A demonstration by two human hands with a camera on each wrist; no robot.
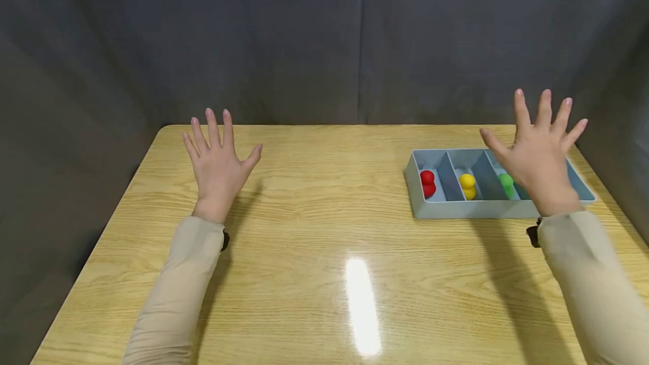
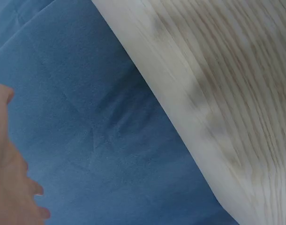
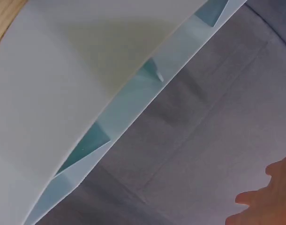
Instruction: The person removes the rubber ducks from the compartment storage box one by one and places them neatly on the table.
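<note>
Head view: left hand [image 1: 218,165] at 9 o'clock and right hand [image 1: 539,154] above the tray [image 1: 458,209] at 3 o'clock, both fingers spread, holding nothing. Only this view shows red [image 1: 428,183], yellow [image 1: 467,185] and green [image 1: 506,183] pieces; the right wrist view shows just the tray wall [image 3: 49,108].

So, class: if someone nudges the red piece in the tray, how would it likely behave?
The red piece looks like two stacked balls, so it would probably roll or wobble rather than slide. It seems smooth and glossy, so perhaps slippery to pinch. The tray dividers hem it in, so it likely stays in its compartment.
</note>
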